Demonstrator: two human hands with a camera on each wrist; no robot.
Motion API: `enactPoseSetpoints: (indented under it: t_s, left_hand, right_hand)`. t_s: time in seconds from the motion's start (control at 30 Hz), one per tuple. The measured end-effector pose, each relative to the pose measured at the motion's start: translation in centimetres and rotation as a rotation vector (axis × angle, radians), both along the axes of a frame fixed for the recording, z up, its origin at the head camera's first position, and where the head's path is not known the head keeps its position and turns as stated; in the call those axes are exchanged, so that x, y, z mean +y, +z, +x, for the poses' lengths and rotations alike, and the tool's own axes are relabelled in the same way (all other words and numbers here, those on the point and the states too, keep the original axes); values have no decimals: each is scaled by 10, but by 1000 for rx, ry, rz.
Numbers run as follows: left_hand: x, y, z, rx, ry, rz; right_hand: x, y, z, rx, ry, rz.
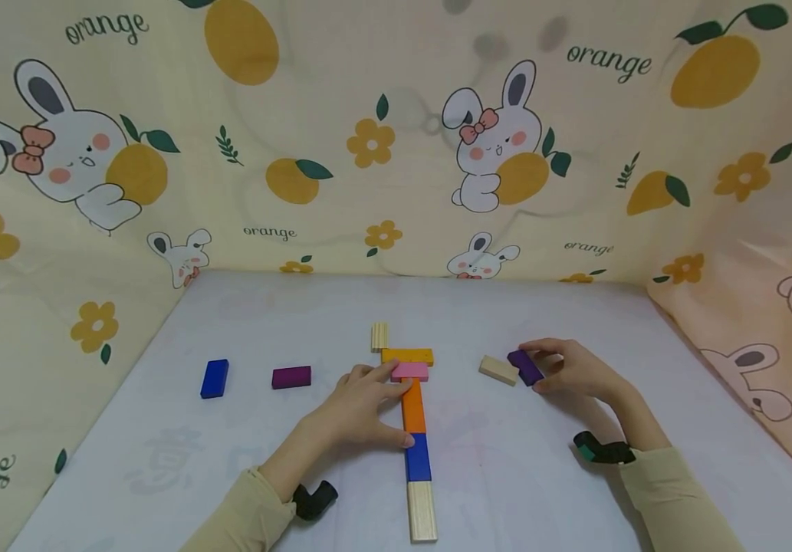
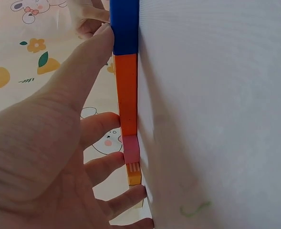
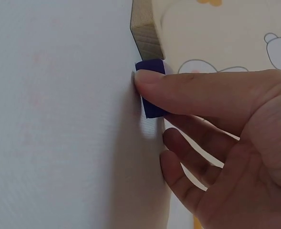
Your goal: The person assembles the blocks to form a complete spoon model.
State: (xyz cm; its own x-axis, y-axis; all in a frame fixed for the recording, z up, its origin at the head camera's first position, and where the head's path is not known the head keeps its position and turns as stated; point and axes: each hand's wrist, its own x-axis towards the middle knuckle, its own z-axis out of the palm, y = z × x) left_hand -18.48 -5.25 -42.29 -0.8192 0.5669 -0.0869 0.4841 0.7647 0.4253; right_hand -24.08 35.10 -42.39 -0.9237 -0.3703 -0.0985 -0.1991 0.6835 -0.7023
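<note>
A line of wooden blocks runs up the middle of the table in the head view: a plain block [image 1: 422, 512], a blue block [image 1: 419, 458], an orange block [image 1: 413, 406], a pink block [image 1: 411, 372] and a yellow-orange block [image 1: 418, 356] lying crosswise. My left hand [image 1: 357, 406] is spread along the line's left side. Its thumb touches the blue block, and other fingertips [image 2: 115, 159] touch around the orange and pink blocks. Between thumb and fingers, my right hand [image 1: 578, 370] pinches a dark purple block [image 1: 525, 368], right beside a plain wooden block [image 1: 498, 369].
Farther left lie a second blue block [image 1: 215, 379] and a maroon-purple block [image 1: 291, 377]. Another plain block [image 1: 379, 336] adjoins the far end of the line. A patterned cloth [image 1: 396, 138] rises behind the white tabletop [image 1: 285, 307] and along its sides.
</note>
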Motion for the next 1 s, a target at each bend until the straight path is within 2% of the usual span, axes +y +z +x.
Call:
enactPoseSetpoints:
  t_s: [0.37, 0.67, 0.8, 1.0]
  left_hand:
    - [-1, -2, -1, 9, 0, 8]
    - [0, 0, 0, 6, 11, 3]
    - [0, -1, 0, 6, 12, 6]
    - [0, -2, 0, 8, 12, 4]
  right_hand:
    - [-2, 2, 0, -7, -1, -5]
    - [1, 2, -1, -38, -65, 17]
    - [2, 1, -2, -13, -86, 16]
    - [0, 2, 0, 91, -152, -28]
